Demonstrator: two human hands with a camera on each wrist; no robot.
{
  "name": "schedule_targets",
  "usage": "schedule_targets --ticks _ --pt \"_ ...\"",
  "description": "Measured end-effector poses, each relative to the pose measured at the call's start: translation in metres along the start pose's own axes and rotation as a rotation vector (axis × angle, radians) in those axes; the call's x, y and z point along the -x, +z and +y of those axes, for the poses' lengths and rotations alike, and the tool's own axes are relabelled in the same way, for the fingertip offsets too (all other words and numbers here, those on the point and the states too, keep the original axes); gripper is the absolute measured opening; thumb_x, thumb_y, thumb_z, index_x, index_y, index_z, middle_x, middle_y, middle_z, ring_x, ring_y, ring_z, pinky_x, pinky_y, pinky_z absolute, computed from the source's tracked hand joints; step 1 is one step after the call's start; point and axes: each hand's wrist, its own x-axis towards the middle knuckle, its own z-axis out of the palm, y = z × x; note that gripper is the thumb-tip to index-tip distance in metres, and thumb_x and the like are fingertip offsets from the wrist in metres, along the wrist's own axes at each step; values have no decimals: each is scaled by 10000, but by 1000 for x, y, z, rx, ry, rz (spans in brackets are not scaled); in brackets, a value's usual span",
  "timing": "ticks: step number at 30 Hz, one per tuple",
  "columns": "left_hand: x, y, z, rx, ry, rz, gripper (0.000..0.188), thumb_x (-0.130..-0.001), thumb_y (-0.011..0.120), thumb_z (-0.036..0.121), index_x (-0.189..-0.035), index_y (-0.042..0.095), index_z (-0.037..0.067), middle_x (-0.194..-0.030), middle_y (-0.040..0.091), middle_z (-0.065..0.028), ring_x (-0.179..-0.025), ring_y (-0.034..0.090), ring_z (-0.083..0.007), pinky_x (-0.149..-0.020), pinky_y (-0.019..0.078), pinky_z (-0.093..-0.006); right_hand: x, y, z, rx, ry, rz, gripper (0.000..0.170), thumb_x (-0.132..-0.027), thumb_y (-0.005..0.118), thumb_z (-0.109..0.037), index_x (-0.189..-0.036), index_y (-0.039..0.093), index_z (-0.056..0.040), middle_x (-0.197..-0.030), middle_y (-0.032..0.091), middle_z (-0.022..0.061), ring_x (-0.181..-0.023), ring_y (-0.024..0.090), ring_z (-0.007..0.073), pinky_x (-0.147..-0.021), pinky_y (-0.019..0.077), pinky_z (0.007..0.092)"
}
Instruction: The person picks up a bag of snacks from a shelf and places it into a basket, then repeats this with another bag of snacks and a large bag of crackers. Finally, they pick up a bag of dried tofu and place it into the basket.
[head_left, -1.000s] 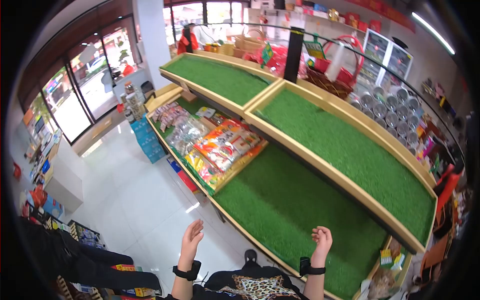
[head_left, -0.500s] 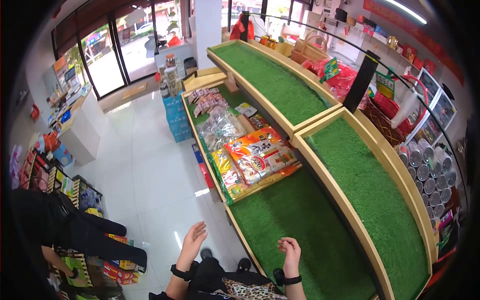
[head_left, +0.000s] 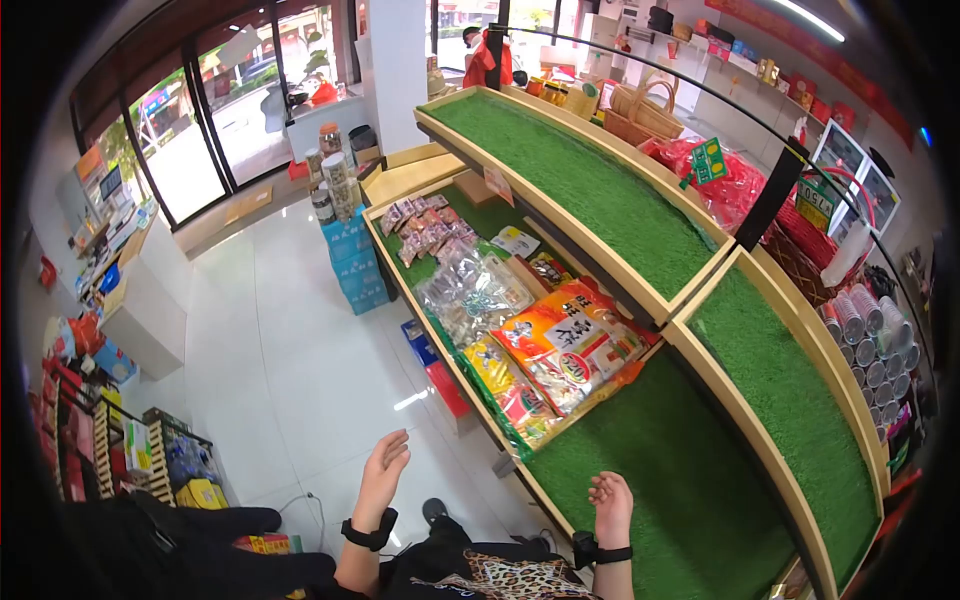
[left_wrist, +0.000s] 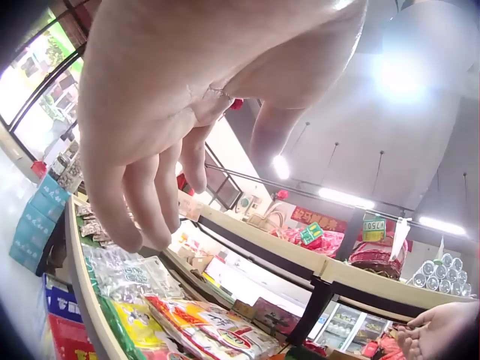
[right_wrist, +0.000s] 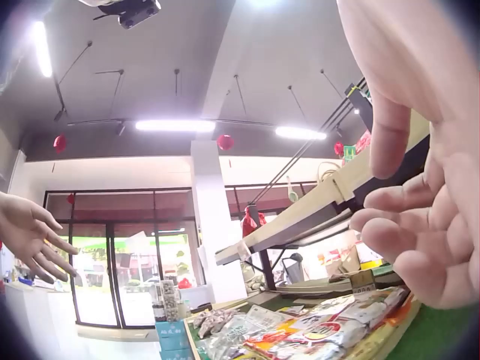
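My left hand is held up in front of my body over the floor, holding nothing. In the left wrist view its fingers hang relaxed. Above the green turf of the lower shelf, my right hand hovers with loosely bent fingers and nothing in them. Beyond both hands, an orange and white snack bag lies on the lower shelf beside a yellow packet. Clear plastic packets and small pinkish packets are farther along that shelf.
Turf-lined upper trays with wooden rims overhang the lower shelf. Blue boxes with jars on them stand at the far end. Stacked cans are at the right. A person in dark trousers is close at the left.
The view has swung left and moved toward the bagged snacks, which now appear larger. Both hands stay raised and hold nothing throughout.
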Motion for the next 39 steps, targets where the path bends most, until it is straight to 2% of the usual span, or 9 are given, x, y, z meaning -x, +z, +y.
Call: schedule_targets --ticks 5,8,10,14,23,26,31,35,39 --pt "-28 -55 10 -1 3 13 380 -866 504 99 -1217 433 -28 -1222 492 -192 -1169 456 -262 -970 362 -336 9 70 22 34 -23 -31 158 -857 495 -124 -944 546 -2 -831 601 87 -675 539 120 -604 415 242" --pt "-35 -70 7 20 -30 18 371 -865 504 102 -1207 442 -27 -1211 499 -191 -1163 458 -256 -973 359 -334 4 82 30 90 -25 -6 160 -858 481 -125 -953 541 -10 -850 603 81 -687 544 123 -607 419 250" --pt "-39 -72 4 -14 -64 37 422 -844 487 154 -1226 437 -18 -1183 531 -174 -1091 509 -244 -931 370 -325 1 84 31 108 -10 10 164 -861 462 -129 -960 537 -22 -863 603 77 -691 546 128 -609 424 265" --pt "-56 -71 3 1 -109 -19 420 -850 480 166 -1226 438 -16 -1183 533 -167 -1081 513 -240 -924 372 -325 -6 91 30 128 -19 78 164 -855 463 -130 -956 540 -26 -853 599 70 -691 542 122 -609 420 262" --pt "-132 -42 9 -58 -62 -146 399 -857 476 162 -1222 452 5 -1182 538 -151 -1059 524 -221 -902 382 -312 -43 89 28 30 -121 171 166 -857 476 -147 -950 550 -32 -840 604 68 -689 538 114 -608 412 254" --pt "-168 -25 19 -65 -44 -200 403 -854 486 155 -1224 448 1 -1180 541 -150 -1054 525 -220 -896 384 -307 -61 88 23 -17 -135 272 163 -858 479 -151 -952 554 -41 -842 608 65 -694 541 114 -608 411 252" --pt "-209 15 29 -64 2 -276 401 -858 506 168 -1220 453 3 -1174 547 -145 -1053 523 -207 -895 378 -300 -79 89 7 -18 -135 271 159 -859 480 -149 -956 553 -46 -849 609 58 -704 544 115 -622 411 253" --pt "-222 41 25 -63 -27 -363 399 -863 512 165 -1222 451 1 -1181 543 -141 -1055 522 -194 -897 376 -301 -82 89 -1 -8 -143 272 165 -860 483 -153 -962 551 -43 -849 608 55 -713 545 119 -635 410 253" --pt "-262 62 7 -103 -112 -510 380 -867 513 140 -1209 454 -15 -1173 542 -125 -1080 508 -198 -899 385 -301 -83 81 7 -42 -148 369 175 -858 489 -162 -968 550 -40 -852 608 56 -727 545 127 -644 409 260"
